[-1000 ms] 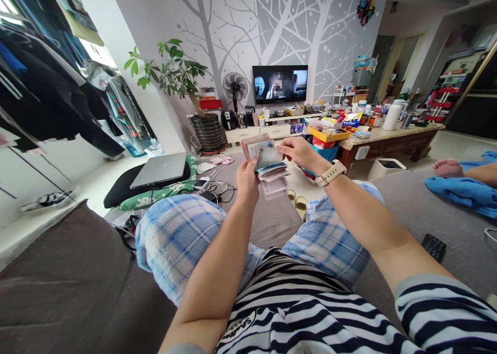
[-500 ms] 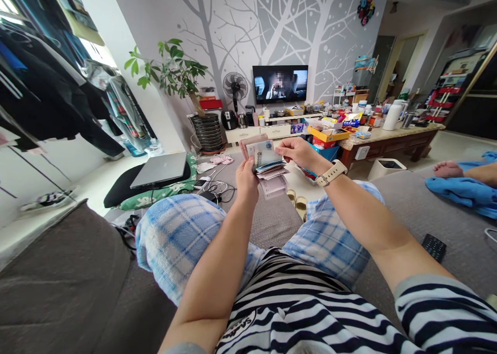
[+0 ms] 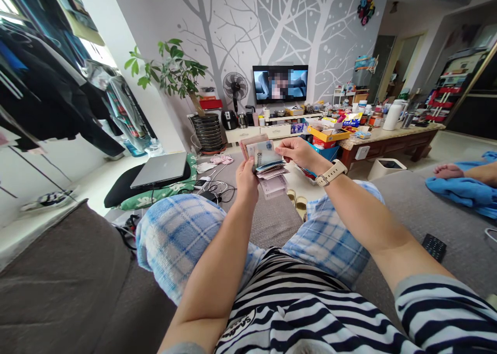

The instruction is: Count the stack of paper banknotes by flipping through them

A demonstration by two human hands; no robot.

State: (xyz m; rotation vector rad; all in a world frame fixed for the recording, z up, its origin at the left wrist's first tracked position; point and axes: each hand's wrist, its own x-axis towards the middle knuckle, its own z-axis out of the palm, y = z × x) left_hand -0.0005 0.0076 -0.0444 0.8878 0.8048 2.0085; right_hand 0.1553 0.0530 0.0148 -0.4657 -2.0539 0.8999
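A stack of banknotes (image 3: 272, 172) is gripped at its left edge by my left hand (image 3: 247, 177), the thumb lying across the front. Pinkish notes stand up at the back, a grey-blue one faces me, and pale purple ones hang lower down. My right hand (image 3: 294, 151), with a beige-strapped watch (image 3: 331, 173) on its wrist, has thumb and fingertips pinched at the right edge of the grey-blue banknote (image 3: 261, 153). Both hands are held out over the gap between my knees.
A laptop (image 3: 160, 170) rests on cushions to the left, with cables (image 3: 217, 186) beside it. At right are a crowded table (image 3: 411, 134), a bin (image 3: 386, 168), a remote (image 3: 434, 247) and another person's foot (image 3: 448, 171). Slippers (image 3: 300, 205) lie on the floor ahead.
My hands and the banknotes have hardly moved; the grey-blue note's position is nearly the same. The picture on the television has changed.
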